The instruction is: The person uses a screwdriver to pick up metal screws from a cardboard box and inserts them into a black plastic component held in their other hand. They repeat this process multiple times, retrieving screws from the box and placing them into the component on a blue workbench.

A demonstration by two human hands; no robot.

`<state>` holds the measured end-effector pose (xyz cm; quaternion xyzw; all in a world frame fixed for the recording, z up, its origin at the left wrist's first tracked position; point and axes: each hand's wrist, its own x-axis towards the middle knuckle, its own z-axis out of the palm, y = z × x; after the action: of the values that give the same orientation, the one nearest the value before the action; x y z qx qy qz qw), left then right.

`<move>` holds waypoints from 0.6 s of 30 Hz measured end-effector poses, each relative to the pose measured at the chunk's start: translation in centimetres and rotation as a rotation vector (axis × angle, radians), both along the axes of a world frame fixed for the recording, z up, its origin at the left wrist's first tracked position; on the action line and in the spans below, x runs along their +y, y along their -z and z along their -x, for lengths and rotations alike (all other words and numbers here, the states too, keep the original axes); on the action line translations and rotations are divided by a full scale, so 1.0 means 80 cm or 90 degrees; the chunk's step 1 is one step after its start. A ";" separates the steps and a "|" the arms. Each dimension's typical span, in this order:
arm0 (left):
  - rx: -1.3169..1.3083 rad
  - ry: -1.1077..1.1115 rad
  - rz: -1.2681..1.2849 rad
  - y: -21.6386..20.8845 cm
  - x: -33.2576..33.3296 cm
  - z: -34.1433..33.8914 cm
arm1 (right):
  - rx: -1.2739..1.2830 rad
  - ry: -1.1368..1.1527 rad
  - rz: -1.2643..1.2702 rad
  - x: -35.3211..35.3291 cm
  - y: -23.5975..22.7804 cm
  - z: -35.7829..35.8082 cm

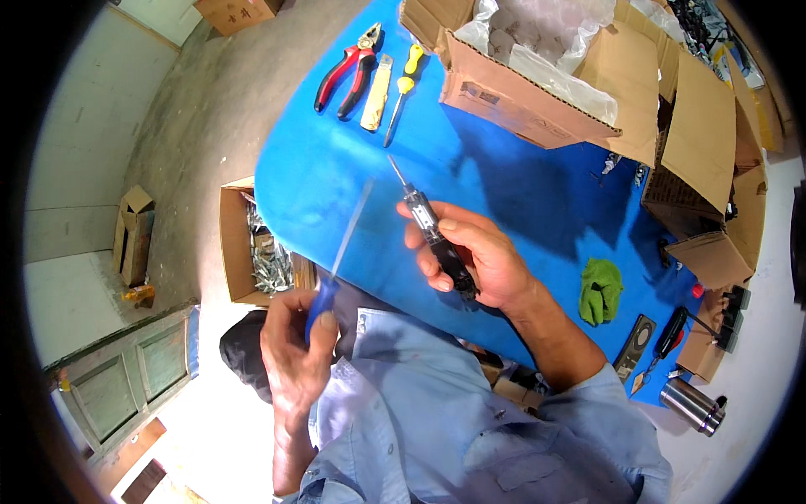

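Observation:
My left hand (295, 346) is closed around the blue handle of a screwdriver (322, 302). Its thin shaft points up and away over the near left edge of the blue table (495, 202), slightly blurred. To the right, my right hand (497, 262) grips a slim black device (438, 242) above the tabletop. A clear or silvery section shows near the device's far end, where a thin metal rod sticks out. The screwdriver and the device are apart. Fingers cover part of the device's sides, and I cannot make out its exact kind.
Red-and-black pliers (363, 77), a yellow knife-like tool (377, 94) and a yellow-handled screwdriver (405, 85) lie at the far left. Behind stands an open carton (520, 105) with plastic bags. A green cloth (599, 291) and steel flask (690, 406) are right; a parts box (236, 244) is left.

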<state>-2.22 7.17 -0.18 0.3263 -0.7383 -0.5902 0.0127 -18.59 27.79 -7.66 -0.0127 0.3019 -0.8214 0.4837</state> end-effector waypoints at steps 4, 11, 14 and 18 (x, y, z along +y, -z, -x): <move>0.023 -0.031 -0.023 -0.020 0.030 -0.024 | 0.021 -0.001 -0.014 -0.004 -0.007 0.000; 0.111 0.023 0.129 -0.014 0.041 -0.055 | 0.067 -0.013 -0.052 -0.003 -0.010 -0.001; 0.142 0.062 0.175 -0.009 0.044 -0.055 | 0.073 -0.016 -0.065 -0.003 -0.010 -0.002; 0.148 0.094 0.243 -0.010 0.047 -0.044 | 0.089 -0.028 -0.064 -0.001 -0.010 0.000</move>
<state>1.32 10.96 0.63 0.1925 -0.8520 -0.4727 0.1161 -18.60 27.70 -6.82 -0.0522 0.3753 -0.7915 0.4795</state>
